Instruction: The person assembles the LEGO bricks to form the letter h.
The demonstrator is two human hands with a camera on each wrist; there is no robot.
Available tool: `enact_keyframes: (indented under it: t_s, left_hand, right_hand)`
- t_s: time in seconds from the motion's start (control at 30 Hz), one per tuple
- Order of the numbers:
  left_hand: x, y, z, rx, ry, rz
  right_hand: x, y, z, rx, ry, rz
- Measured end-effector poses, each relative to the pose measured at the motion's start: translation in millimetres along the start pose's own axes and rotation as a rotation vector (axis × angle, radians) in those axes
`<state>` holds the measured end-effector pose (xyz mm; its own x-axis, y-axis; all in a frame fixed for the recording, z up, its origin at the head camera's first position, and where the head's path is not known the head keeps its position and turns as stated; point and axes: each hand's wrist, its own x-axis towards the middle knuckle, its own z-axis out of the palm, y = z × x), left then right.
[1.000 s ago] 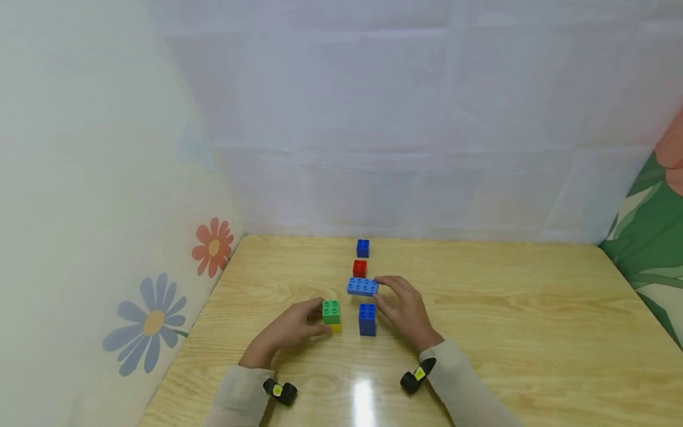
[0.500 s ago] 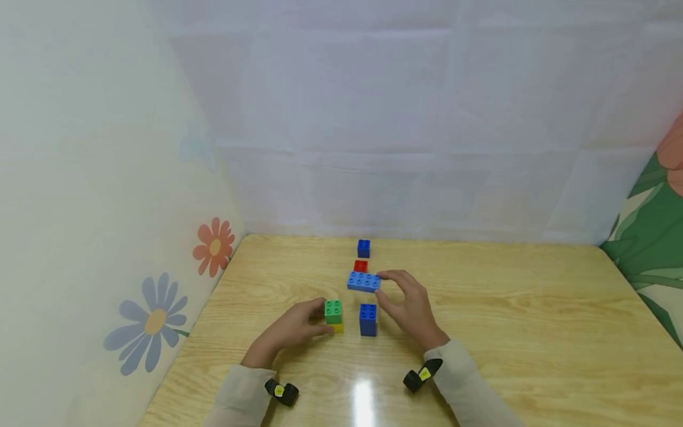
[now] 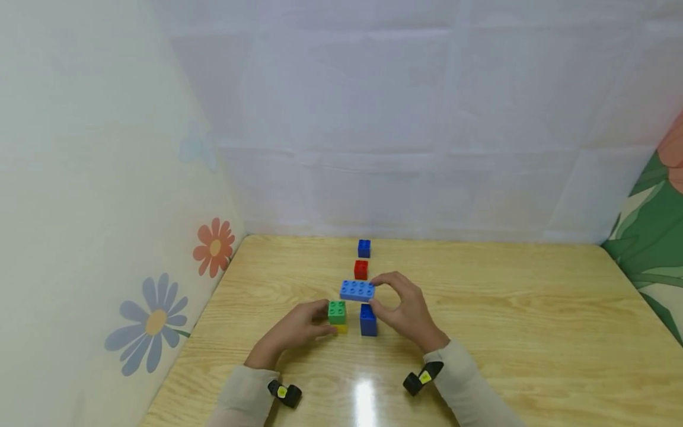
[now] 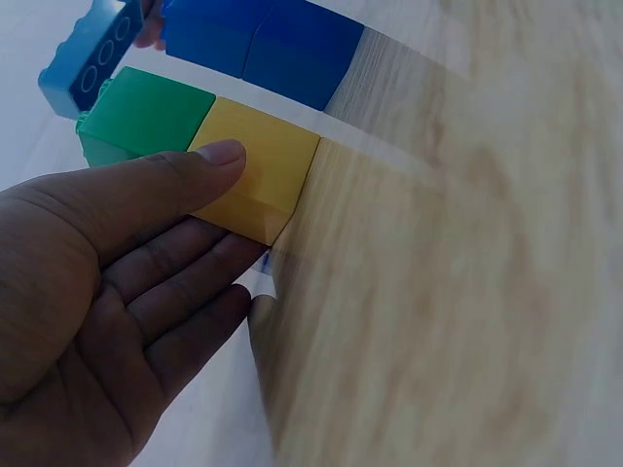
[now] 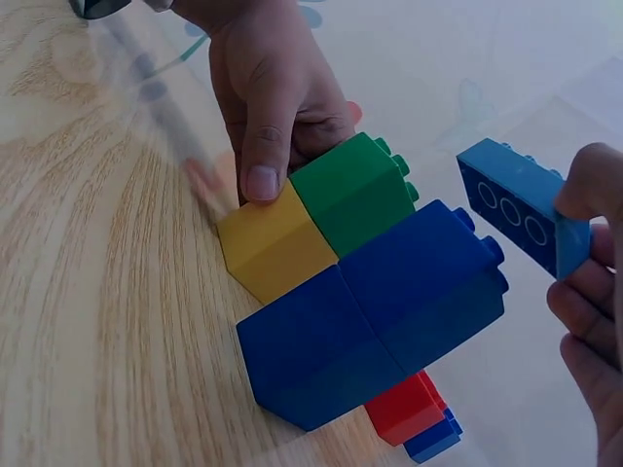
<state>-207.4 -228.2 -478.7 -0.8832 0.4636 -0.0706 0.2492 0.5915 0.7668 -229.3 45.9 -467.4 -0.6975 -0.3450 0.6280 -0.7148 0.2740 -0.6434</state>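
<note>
My left hand (image 3: 300, 326) holds a two-brick stack between thumb and fingers: a green brick (image 3: 337, 311) on top of a yellow brick (image 4: 263, 170). The thumb lies on the yellow brick's side. Close to its right stands a stack of two dark blue bricks (image 3: 368, 323), one on the other. My right hand (image 3: 407, 308) pinches one end of a long light blue brick (image 3: 357, 290) with two rows of studs. It is held up, studs upward, above and behind the two stacks. Its hollow underside shows in the right wrist view.
A red brick (image 3: 361, 270) stands behind the stacks, and a small dark blue brick (image 3: 364, 248) farther back in the same line. The wooden table (image 3: 496, 308) meets a white cloth backdrop (image 3: 400, 190). A flower-printed wall (image 3: 155, 249) borders the left side.
The light blue brick in my right hand rose slightly, then came nearer and left toward the stacks, uncovering the red brick. My left hand and the green-yellow stack shifted slightly right.
</note>
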Motion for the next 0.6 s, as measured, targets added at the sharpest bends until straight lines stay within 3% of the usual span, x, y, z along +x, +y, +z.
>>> enact_keyframes:
  t_s: [0.3, 0.6]
  left_hand:
    - [1.4, 2.1, 2.8, -0.005, -0.009, 0.005]
    - [1.2, 6.0, 5.3, -0.019, -0.015, 0.011]
  right_hand:
    - [-3.0, -0.8, 1.3, 0.027, -0.097, -0.009]
    - [-3.9, 0.1, 4.0, 0.04, -0.14, -0.004]
